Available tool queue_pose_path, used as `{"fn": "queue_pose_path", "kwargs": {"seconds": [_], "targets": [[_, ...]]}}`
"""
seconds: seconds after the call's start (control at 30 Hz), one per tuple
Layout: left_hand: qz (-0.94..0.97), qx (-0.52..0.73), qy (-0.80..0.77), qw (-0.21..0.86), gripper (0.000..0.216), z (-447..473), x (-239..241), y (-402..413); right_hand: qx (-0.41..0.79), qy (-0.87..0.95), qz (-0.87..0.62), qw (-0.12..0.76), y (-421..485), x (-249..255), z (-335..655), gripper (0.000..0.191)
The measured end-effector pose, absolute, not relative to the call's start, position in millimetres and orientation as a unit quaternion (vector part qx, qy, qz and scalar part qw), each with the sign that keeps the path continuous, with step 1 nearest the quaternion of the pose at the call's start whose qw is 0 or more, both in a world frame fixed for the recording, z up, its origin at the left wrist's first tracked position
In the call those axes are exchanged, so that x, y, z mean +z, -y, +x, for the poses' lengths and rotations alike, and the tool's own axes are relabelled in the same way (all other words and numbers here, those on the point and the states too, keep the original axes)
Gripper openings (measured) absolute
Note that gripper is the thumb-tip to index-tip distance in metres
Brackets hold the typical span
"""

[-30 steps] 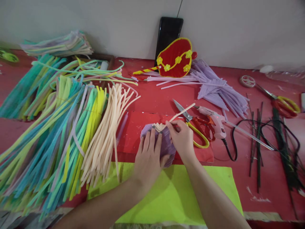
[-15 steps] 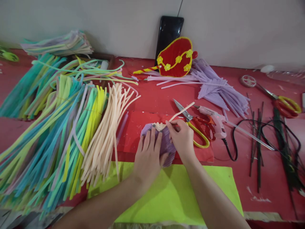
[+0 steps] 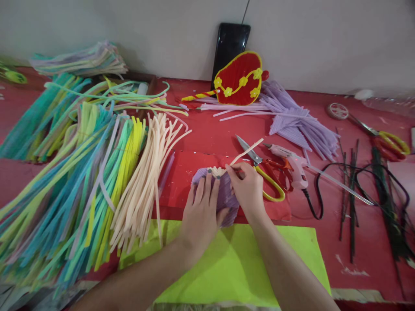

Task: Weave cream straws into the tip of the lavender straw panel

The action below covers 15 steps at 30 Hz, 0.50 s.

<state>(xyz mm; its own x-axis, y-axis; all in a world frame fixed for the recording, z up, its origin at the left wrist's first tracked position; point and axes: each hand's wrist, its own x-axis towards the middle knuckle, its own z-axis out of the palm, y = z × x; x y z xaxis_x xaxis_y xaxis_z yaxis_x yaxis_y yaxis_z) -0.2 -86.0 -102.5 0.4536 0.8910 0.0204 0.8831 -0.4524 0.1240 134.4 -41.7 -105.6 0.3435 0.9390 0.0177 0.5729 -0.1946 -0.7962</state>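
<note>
A purple panel of side-by-side pipe cleaners lies on a red sheet, with a cream V-shaped patch at its top edge. My left hand rests flat on the panel, fingers stretched toward the cream patch. At the patch's right end, my right hand pinches a cream pipe cleaner, whose free end sticks out up and to the right. Scissors with yellow and red handles lie just beyond my right hand, and a pink glue gun sits to their right.
Bundles of coloured pipe cleaners and cream ones fill the left. Behind are a purple bundle, a red fan-shaped piece and a phone. A black cord and dark green stems lie right; a yellow-green sheet in front.
Almost nothing differs. Both hands keep their places on the purple panel, and the free end of the cream pipe cleaner has shifted very slightly.
</note>
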Motion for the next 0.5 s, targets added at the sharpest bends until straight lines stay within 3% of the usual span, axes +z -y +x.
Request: {"fn": "queue_pose_path", "kwargs": {"seconds": [0.5], "targets": [[0.85,0.022,-0.524,0.049,0.058,0.3,-101.7,84.3,0.347,0.406,-0.728,0.43,41.3,-103.1,130.2,0.021]]}}
